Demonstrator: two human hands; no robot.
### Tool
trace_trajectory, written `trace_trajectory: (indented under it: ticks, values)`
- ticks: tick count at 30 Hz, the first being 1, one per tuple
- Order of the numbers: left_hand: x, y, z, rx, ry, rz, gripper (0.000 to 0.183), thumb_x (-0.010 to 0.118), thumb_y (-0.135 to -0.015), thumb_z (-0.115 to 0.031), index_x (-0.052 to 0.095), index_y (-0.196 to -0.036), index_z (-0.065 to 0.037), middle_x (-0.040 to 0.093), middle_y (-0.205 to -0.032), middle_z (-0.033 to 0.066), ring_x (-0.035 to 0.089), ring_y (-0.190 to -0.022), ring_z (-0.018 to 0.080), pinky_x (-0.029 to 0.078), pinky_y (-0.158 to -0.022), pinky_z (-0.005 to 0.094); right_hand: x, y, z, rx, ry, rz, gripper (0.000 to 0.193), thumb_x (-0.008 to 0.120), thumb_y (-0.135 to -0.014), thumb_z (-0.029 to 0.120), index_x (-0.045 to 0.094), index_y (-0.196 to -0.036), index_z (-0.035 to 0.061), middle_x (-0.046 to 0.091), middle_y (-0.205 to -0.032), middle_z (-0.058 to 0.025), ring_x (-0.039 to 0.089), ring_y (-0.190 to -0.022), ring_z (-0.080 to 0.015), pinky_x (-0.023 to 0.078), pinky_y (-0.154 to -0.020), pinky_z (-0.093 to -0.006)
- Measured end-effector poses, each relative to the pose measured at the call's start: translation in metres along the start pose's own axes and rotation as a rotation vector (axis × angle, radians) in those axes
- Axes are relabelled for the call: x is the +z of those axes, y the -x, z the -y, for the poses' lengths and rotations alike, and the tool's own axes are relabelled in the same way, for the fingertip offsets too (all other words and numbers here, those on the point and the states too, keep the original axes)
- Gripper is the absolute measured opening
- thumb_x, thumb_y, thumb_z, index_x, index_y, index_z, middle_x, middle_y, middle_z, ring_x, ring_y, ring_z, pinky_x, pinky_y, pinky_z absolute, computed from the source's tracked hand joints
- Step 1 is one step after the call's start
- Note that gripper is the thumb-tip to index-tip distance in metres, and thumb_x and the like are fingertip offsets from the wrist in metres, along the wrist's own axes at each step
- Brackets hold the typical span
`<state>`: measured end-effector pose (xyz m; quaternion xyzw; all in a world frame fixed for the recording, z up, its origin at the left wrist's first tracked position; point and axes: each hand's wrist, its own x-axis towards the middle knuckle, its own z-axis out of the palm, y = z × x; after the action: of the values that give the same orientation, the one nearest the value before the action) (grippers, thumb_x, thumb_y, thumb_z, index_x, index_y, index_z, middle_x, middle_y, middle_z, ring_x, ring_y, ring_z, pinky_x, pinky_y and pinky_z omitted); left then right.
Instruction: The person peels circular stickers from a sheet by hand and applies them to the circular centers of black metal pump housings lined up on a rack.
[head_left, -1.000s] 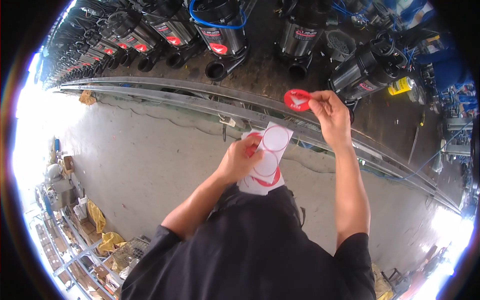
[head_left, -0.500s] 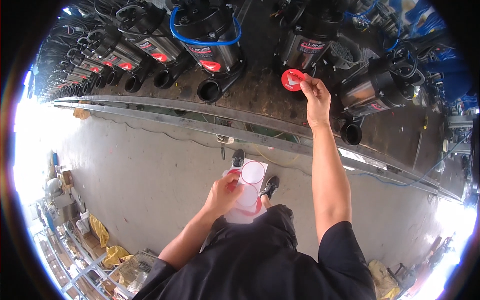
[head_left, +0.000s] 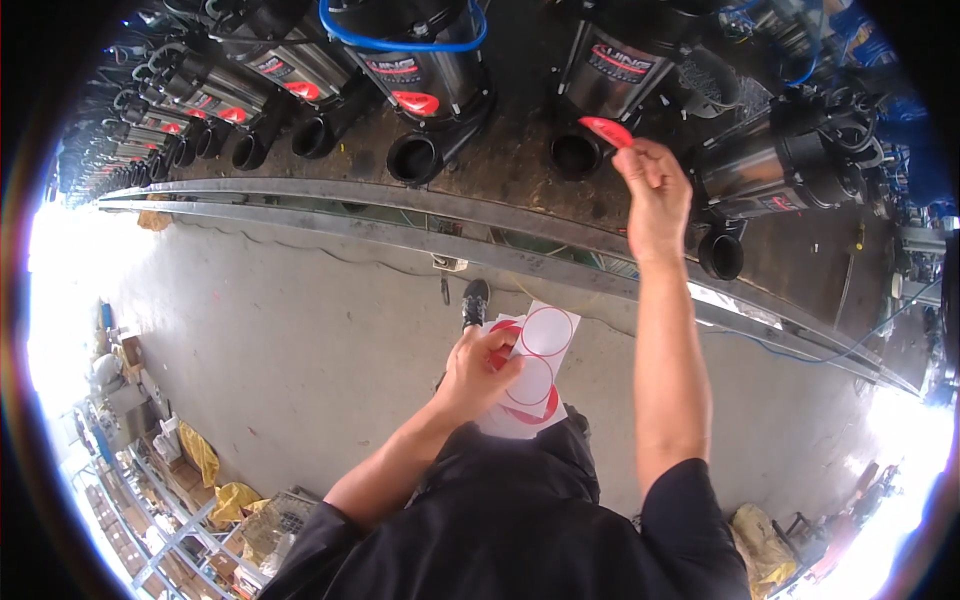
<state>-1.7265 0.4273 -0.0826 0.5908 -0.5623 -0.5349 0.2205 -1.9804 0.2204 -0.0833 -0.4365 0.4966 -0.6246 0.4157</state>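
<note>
My right hand (head_left: 660, 200) pinches a round red sticker (head_left: 607, 131) between thumb and fingertips at its right edge. The sticker is tipped, so it shows as a narrow, curved sliver. It hangs in front of a black and steel pump (head_left: 612, 72), over the pump's round outlet, apart from the steel body as far as I can tell. Down by my legs, my left hand (head_left: 478, 375) grips several white sticker sheets (head_left: 548, 330). The top sheet has two blank circles ringed in red; red stickers peek out from the sheets beneath.
More pumps stand in a row on the dark bench to the left, the nearest (head_left: 420, 75) with a blue cable and a red sticker. Another pump (head_left: 760, 185) leans at the right. A metal rail (head_left: 400, 225) runs along the bench edge. Shelving (head_left: 150, 540) is behind at lower left.
The red sticker has turned from facing me flat to nearly edge-on. Both hands sit further right in the picture, the left still with its sheets; the view has shifted a little too.
</note>
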Motion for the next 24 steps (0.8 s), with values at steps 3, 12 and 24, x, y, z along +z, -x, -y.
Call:
trace_trajectory:
  ticks: [3,12,24]
  values:
    - [0.009,0.002,0.017,0.068,-0.125,0.017,0.021,0.075,-0.094,-0.018,0.07,-0.107,-0.002,0.066,-0.078,0.0047,0.061,-0.08,0.0148,0.053,-0.078,0.0312,-0.023,-0.023,0.004,-0.029,0.068,0.052,0.018,0.077,-0.1,0.012,0.072,-0.112,-0.0007,0.073,-0.099,-0.0009,0.065,-0.092,-0.0073,0.054,-0.086,-0.024]
    - [0.026,0.001,0.044,-0.028,0.075,0.087,0.026,0.074,-0.096,-0.019,0.066,-0.112,0.0,0.066,-0.098,0.0159,0.067,-0.084,0.0262,0.053,-0.08,0.0361,-0.008,-0.022,0.039,-0.309,0.624,0.261,0.013,0.08,-0.096,0.009,0.072,-0.103,0.0013,0.071,-0.09,-0.0008,0.063,-0.077,-0.0065,0.052,-0.072,-0.0231]
    - [0.024,-0.017,0.043,-0.09,0.34,-0.042,0.023,0.071,-0.097,-0.014,0.067,-0.113,0.003,0.071,-0.087,0.0132,0.066,-0.081,0.0152,0.052,-0.076,0.0317,-0.011,0.037,0.096,0.021,0.163,0.522,0.011,0.074,-0.097,0.0,0.065,-0.102,0.0006,0.066,-0.091,-0.0021,0.06,-0.073,-0.0078,0.049,-0.066,-0.0234]
